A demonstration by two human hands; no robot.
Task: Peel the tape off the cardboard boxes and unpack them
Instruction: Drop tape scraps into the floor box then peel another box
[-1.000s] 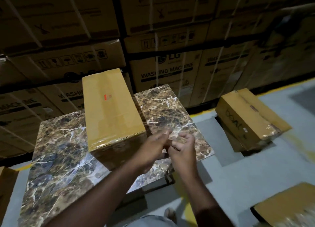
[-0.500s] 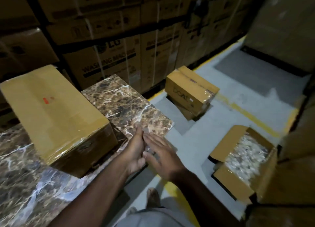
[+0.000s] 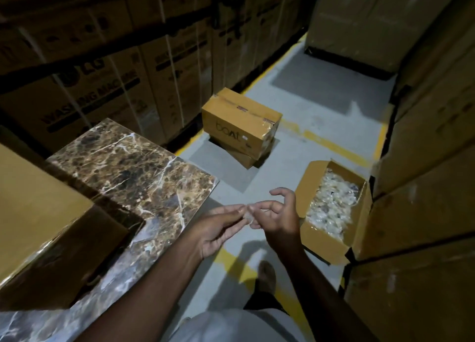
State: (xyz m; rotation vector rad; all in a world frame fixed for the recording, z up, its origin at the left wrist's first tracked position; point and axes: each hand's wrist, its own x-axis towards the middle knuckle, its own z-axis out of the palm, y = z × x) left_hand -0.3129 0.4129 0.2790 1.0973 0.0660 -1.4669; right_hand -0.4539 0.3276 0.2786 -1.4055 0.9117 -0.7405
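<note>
A: Head view, both hands centre frame, why?
B: Left hand (image 3: pixel 218 228) and right hand (image 3: pixel 279 217) pinch clear tape scrap (image 3: pixel 247 215), likely balling it for discard. Sealed box (image 3: pixel 48 228) lower left on marble table (image 3: pixel 144 172).

Glossy marble-pattern tabletop (image 3: pixel 133 172), matt brown cardboard box (image 3: pixel 46 221) on it with shiny clear tape on its near edge, open cardboard box (image 3: pixel 318 241) of crinkly clear plastic packets (image 3: pixel 331 208), matt grey concrete floor (image 3: pixel 321 105).
</note>
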